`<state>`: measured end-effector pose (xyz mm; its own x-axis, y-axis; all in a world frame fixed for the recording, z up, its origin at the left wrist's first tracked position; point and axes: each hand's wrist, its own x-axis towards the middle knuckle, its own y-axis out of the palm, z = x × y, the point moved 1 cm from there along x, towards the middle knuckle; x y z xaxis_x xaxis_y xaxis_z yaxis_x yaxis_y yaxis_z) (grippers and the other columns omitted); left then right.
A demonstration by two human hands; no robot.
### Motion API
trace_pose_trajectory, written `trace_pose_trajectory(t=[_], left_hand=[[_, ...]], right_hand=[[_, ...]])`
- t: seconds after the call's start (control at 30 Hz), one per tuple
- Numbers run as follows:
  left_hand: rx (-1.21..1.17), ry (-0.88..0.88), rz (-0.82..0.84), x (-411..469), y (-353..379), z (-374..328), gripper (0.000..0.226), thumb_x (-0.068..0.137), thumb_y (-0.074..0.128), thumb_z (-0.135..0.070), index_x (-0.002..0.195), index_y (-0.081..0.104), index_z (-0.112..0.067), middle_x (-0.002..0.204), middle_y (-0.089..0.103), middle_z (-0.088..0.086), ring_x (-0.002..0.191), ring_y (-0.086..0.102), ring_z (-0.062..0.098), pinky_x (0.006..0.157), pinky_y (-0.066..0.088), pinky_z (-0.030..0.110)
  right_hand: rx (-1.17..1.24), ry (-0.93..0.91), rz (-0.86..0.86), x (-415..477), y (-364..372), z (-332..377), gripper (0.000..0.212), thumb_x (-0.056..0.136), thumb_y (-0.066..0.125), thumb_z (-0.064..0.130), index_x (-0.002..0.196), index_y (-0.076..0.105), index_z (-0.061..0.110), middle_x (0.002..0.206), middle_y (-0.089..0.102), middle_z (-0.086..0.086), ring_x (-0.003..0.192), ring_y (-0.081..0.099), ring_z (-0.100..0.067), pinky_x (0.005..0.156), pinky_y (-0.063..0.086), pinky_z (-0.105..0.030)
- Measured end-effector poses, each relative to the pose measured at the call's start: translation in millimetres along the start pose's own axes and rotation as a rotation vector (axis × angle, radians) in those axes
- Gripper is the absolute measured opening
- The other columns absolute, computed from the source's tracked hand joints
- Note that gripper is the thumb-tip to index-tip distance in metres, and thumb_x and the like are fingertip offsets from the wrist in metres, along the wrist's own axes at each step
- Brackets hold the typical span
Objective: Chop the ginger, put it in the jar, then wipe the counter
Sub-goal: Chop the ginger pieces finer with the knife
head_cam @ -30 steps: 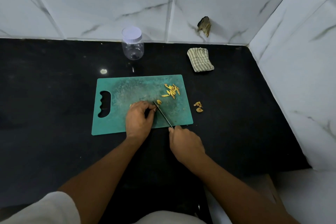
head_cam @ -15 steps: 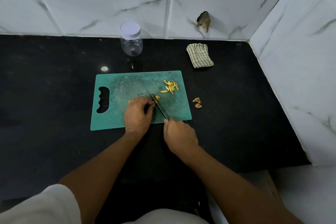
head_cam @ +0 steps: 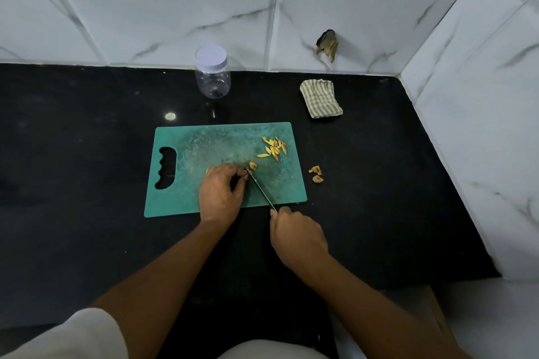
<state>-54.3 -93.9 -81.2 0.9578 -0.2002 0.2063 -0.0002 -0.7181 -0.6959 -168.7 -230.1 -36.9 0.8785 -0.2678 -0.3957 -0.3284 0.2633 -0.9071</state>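
On the green cutting board, the left hand pins a ginger piece while the right hand grips a knife. Cut slivers lie near the board's far right corner; the lidded jar stands by the worktop's back edge.

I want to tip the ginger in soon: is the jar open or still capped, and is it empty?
Capped: the jar stands upright with its white lid on. It looks empty; nothing shows through the clear wall.

Teal plastic cutting board on the black counter; behind it, green-and-cream striped folded cloth; yellow ginger strips.
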Motion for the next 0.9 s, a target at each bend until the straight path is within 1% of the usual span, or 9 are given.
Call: trace_pose_trajectory(t=[0.03,0.13,0.2,0.27,0.37,0.53,0.6,0.77,0.9], left_hand=[[-0.002,0.000,-0.004,0,0,0,0.003,0.090,0.075,-0.018,0.091,0.074,-0.020,0.097,0.073,-0.005,0.089,0.061,0.018,0.071,0.039,0.026],[0.000,0.008,-0.001,-1,-1,-3,0.003,0.090,0.075,-0.017,0.090,0.073,-0.020,0.097,0.073,-0.006,0.088,0.060,0.016,0.071,0.038,0.026],[-0.002,0.004,-0.008,0,0,-1,0.004,0.091,0.075,-0.017,0.090,0.073,-0.021,0.096,0.073,-0.007,0.088,0.059,0.016,0.071,0.037,0.026],[-0.011,0.001,0.002,-1,0,0,0.004,0.090,0.075,-0.017,0.091,0.074,-0.020,0.096,0.073,-0.007,0.089,0.059,0.016,0.072,0.038,0.025],[-0.008,0.013,-0.009,0,0,0,0.004,0.089,0.075,-0.017,0.090,0.073,-0.019,0.094,0.072,-0.006,0.088,0.060,0.017,0.074,0.044,0.028],[-0.006,0.015,-0.008,0,0,-1,0.005,0.090,0.075,-0.015,0.089,0.072,-0.020,0.094,0.072,-0.005,0.087,0.059,0.017,0.072,0.042,0.029],[-0.008,0.005,0.000,-1,-1,-1,0.002,0.091,0.074,-0.017,0.091,0.073,-0.019,0.095,0.072,-0.006,0.087,0.059,0.016,0.073,0.043,0.029],[-0.027,0.003,-0.007,-1,0,0,0.003,0.092,0.073,-0.020,0.089,0.072,-0.021,0.093,0.071,-0.007,0.086,0.059,0.016,0.074,0.048,0.033],[-0.030,0.004,-0.008,-1,-1,0,0.004,0.092,0.073,-0.020,0.089,0.072,-0.022,0.092,0.071,-0.008,0.086,0.059,0.015,0.074,0.048,0.033]], right_hand=[[-0.004,0.002,0.001,0,-1,-3,0.048,0.111,0.021,0.045,0.114,0.056,0.013,0.084,0.059,-0.004,0.077,0.060,-0.022,0.066,0.043,-0.038],[0.010,0.007,-0.023,13,-4,2,0.048,0.111,0.022,0.045,0.112,0.058,0.013,0.093,0.067,-0.007,0.085,0.067,-0.027,0.067,0.045,-0.038],[0.014,-0.009,-0.041,14,-7,8,0.048,0.111,0.024,0.044,0.110,0.059,0.012,0.094,0.068,-0.007,0.086,0.068,-0.027,0.067,0.045,-0.038],[0.011,-0.030,-0.021,7,-2,4,0.048,0.111,0.023,0.044,0.112,0.058,0.012,0.094,0.067,-0.007,0.085,0.068,-0.026,0.068,0.048,-0.039],[0.014,-0.012,0.035,-1,0,-8,0.047,0.111,0.021,0.046,0.114,0.057,0.015,0.087,0.064,-0.003,0.080,0.065,-0.022,0.073,0.055,-0.042],[0.022,-0.016,-0.035,14,-4,9,0.048,0.111,0.024,0.045,0.112,0.059,0.013,0.097,0.069,-0.008,0.089,0.069,-0.027,0.068,0.046,-0.038],[0.024,-0.020,-0.036,10,-3,2,0.048,0.111,0.024,0.045,0.113,0.058,0.012,0.098,0.069,-0.008,0.089,0.069,-0.028,0.068,0.046,-0.039],[0.005,-0.022,0.005,2,0,-28,0.047,0.110,0.020,0.049,0.109,0.057,0.019,0.081,0.062,0.000,0.071,0.063,-0.017,0.069,0.055,-0.040],[0.044,-0.004,-0.035,8,0,-29,0.052,0.110,0.018,0.050,0.103,0.059,0.019,0.081,0.062,0.000,0.071,0.063,-0.018,0.073,0.057,-0.045]])
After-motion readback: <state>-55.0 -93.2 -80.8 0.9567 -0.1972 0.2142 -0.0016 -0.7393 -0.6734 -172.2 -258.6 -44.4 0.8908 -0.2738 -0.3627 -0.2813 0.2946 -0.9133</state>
